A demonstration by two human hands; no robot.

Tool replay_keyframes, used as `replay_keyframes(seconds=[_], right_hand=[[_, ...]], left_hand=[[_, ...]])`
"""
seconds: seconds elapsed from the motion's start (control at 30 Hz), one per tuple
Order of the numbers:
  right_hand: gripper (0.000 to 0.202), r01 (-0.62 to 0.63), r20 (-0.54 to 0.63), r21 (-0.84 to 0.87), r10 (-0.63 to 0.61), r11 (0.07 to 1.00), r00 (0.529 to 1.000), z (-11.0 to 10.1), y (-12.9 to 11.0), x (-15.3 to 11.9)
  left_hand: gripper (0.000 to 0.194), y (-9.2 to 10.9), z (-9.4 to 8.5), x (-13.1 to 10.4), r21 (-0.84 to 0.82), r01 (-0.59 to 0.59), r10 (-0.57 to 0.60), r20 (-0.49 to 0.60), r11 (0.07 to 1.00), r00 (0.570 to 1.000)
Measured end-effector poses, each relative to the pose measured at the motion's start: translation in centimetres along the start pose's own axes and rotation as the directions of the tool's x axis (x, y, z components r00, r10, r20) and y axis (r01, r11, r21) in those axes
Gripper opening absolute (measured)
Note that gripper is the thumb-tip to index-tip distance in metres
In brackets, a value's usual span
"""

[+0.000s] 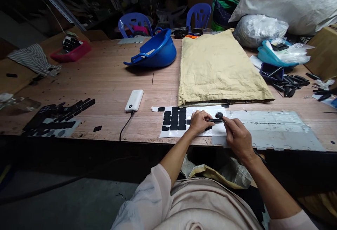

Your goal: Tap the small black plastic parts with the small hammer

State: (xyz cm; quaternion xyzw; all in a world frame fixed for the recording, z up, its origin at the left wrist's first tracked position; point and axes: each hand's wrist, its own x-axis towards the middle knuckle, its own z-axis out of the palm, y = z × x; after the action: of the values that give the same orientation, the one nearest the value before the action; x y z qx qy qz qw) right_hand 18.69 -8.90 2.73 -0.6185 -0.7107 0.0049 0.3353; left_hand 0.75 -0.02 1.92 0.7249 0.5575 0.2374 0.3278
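My left hand (201, 122) is closed on one end of a slim black piece (216, 120), which points right toward my other hand. The fingertips of my right hand (239, 136) are pinched together by a small round black piece (219, 115), seemingly held at its edge. Both hands are low over a white backing sheet (191, 132) at the table's front edge. Rows of black rounded-rectangle pads (174, 117) lie on that sheet, left of my left hand. Under my right hand, a grey translucent sheet (284, 137) extends to the right.
Behind the hands lies a large tan sack (221, 68). A white power bank (134, 100) with a cable rests to the left, near a tilted blue basin (160, 53). Black strips (76, 109) are piled at left, black handle-like parts (292, 82) at right.
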Motion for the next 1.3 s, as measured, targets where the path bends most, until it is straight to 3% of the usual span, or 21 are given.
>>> replay_keyframes(seconds=[0.2,0.3,0.43,0.63,0.83,0.93,1.0,1.07,1.13,1.2,1.27,1.3], right_hand=[[0.037,0.008,0.033,-0.040,-0.007,0.999,0.999,-0.1,0.5,-0.4],[0.037,-0.018,-0.039,-0.059,0.015,0.998,0.999,-0.5,1.5,-0.1],[0.037,-0.093,-0.153,-0.167,0.067,0.982,0.986,-1.8,5.1,1.3],[0.033,-0.148,-0.061,-0.358,0.135,0.922,0.989,-2.2,11.5,2.6],[0.033,-0.168,-0.084,-0.453,0.145,0.876,0.986,-1.1,12.3,2.2],[0.032,-0.167,-0.083,-0.457,0.145,0.874,0.986,-1.1,11.8,2.2],[0.032,-0.168,-0.085,-0.461,0.144,0.872,0.986,-1.1,11.6,2.2],[0.032,-0.169,-0.088,-0.468,0.144,0.867,0.986,-1.1,11.6,2.1],[0.031,-0.170,-0.089,-0.476,0.145,0.863,0.985,-1.1,11.6,2.1],[0.031,-0.168,-0.083,-0.481,0.146,0.860,0.986,-1.0,11.6,2.1],[0.031,-0.163,-0.076,-0.487,0.144,0.858,0.987,-1.0,11.6,2.1],[0.031,-0.161,-0.075,-0.489,0.143,0.857,0.987,-1.0,11.6,2.1]], left_hand=[[0.022,0.0,0.1,0.1,0.012,0.013,-0.013,-0.001,1.000,1.000],[0.022,0.0,0.1,0.1,0.025,0.006,-0.006,-0.009,1.000,1.000],[0.020,0.2,0.0,-0.2,0.061,-0.017,0.017,-0.006,0.998,1.000],[0.021,0.2,0.0,-0.3,0.090,-0.038,0.037,0.008,0.995,0.999],[0.013,0.1,0.0,-0.3,0.141,-0.076,0.076,0.010,0.987,0.997],[0.012,-0.1,0.0,-2.4,0.138,-0.212,0.215,-0.011,0.967,0.976],[0.019,-0.5,0.3,-5.1,0.097,-0.368,0.368,0.024,0.925,0.930],[0.027,-1.1,1.0,-8.4,0.019,-0.497,0.490,0.132,0.868,0.861],[0.031,-1.9,1.9,-11.5,-0.034,-0.536,0.525,0.259,0.844,0.811],[0.030,-2.7,3.1,-13.8,0.019,-0.440,0.408,0.341,0.898,0.847],[0.029,-3.4,4.0,-15.1,0.167,-0.259,0.173,0.406,0.951,0.897],[0.030,-3.6,4.3,-15.3,0.255,-0.165,0.040,0.434,0.953,0.900]])
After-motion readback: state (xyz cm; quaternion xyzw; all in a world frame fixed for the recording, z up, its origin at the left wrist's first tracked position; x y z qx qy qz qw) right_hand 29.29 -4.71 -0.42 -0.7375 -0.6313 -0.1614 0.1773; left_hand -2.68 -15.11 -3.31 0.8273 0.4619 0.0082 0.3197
